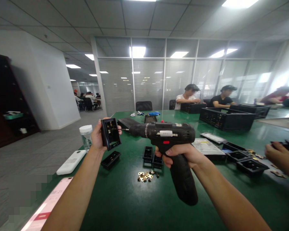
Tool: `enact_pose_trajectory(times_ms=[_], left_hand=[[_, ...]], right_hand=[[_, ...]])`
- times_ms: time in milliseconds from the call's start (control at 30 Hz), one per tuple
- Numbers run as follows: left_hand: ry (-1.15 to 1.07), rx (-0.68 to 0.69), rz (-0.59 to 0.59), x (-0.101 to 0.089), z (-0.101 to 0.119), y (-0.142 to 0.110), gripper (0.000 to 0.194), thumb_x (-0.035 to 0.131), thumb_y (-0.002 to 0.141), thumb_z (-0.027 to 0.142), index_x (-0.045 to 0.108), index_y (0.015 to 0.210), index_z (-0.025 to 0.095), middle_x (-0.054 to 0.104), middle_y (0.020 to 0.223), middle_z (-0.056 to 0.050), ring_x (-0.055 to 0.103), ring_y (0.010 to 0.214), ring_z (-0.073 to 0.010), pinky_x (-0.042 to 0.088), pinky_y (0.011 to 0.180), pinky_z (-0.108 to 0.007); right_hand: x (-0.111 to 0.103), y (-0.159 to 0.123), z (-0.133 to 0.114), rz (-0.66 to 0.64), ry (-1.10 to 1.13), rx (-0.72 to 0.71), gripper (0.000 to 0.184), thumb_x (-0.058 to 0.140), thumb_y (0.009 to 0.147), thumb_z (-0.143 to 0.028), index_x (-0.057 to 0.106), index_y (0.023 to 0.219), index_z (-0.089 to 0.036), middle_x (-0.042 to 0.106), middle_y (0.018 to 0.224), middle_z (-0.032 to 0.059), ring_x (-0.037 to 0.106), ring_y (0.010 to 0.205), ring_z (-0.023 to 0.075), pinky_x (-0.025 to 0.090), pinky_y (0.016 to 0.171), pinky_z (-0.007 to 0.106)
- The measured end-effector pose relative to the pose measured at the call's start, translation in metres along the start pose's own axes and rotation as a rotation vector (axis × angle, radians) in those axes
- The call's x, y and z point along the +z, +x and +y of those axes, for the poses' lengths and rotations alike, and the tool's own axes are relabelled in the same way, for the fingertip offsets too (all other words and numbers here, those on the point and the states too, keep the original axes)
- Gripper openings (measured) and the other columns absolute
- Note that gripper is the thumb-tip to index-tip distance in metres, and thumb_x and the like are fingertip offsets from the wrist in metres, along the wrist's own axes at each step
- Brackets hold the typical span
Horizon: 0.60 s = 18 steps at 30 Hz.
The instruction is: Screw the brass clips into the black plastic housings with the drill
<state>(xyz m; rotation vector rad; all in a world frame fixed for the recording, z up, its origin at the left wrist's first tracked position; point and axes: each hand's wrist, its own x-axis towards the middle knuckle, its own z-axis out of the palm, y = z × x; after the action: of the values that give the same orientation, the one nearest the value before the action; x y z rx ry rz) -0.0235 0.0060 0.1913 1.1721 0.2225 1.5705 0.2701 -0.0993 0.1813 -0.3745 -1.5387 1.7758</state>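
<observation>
My right hand (178, 154) grips a black cordless drill (168, 133) by its handle, the bit pointing left. Raised above the table in my left hand (98, 136) is a black rectangular plastic frame (111, 134) with small brass-coloured pieces inside. The drill's thin bit reaches to the frame's inner side; whether it touches a screw is too small to tell. Below the hands, a small pile of brass plates and dark screws (145, 176) lies on the green table (130, 205). Similar black frames rest nearby, one (110, 159) under my left hand and two (148, 154) near the drill.
A white power bank-like block (71, 162), a lidded clear jar (86, 138) and a lit phone (48, 205) line the left edge. At right are a metal-topped drive (208, 146), more black frames (251, 166) and another person's hand (280, 152). Large black cases (227, 118) stand farther back.
</observation>
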Motion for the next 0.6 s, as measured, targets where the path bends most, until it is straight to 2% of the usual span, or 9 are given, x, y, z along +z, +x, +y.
enact_pose_trajectory(times_ms=[367, 600], left_hand=[[-0.009, -0.004, -0.002, -0.0037, -0.0015, 0.0013, 0.035, 0.057, 0.085, 0.052, 0.062, 0.096, 0.019, 0.069, 0.082, -0.008, 0.07, 0.072, -0.0275, 0.057, 0.059, -0.039], [-0.013, -0.012, 0.016, 0.0005, 0.001, -0.0001, 0.034, 0.056, 0.086, 0.052, 0.061, 0.095, 0.019, 0.069, 0.081, -0.008, 0.07, 0.071, -0.0274, 0.057, 0.058, -0.039]], right_hand=[[-0.0012, 0.0006, 0.001, -0.015, 0.002, -0.009, 0.027, 0.068, 0.075, -0.021, 0.065, 0.098, -0.007, 0.06, 0.09, 0.0069, 0.054, 0.059, 0.0057, 0.052, 0.057, 0.019], [-0.0004, 0.0003, 0.0002, -0.012, -0.007, -0.012, 0.027, 0.068, 0.075, -0.022, 0.065, 0.097, -0.007, 0.061, 0.09, 0.0071, 0.054, 0.059, 0.0059, 0.051, 0.057, 0.02]])
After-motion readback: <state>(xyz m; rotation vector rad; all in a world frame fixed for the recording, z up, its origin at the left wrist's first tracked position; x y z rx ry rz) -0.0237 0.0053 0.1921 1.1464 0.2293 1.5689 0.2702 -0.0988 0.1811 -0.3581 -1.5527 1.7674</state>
